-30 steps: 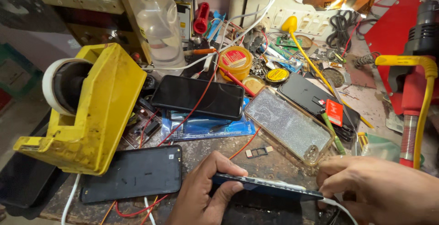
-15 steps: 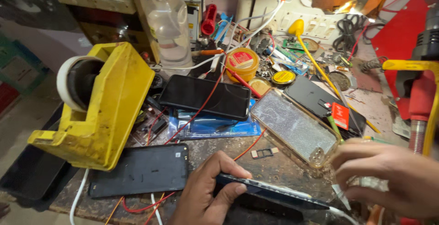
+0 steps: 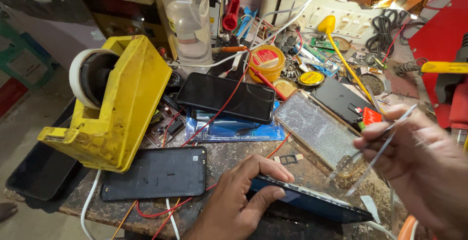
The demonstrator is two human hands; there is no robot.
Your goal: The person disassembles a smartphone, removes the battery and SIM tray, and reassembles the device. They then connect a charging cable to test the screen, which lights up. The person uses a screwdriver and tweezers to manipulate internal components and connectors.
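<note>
Lifted now, the right hand (image 3: 419,167) pinches thin tweezers (image 3: 380,150) above the right end of the opened phone (image 3: 312,202), whose long axis runs left-right under the clamping left hand (image 3: 239,198) at the near edge.

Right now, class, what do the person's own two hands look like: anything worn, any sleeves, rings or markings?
Both are bare. The left hand shows no glove, ring or sleeve up to the frame edge, and its nails are short. The right hand is motion-blurred; no glove or ring can be made out, and no sleeve shows before the picture's edge.
</note>
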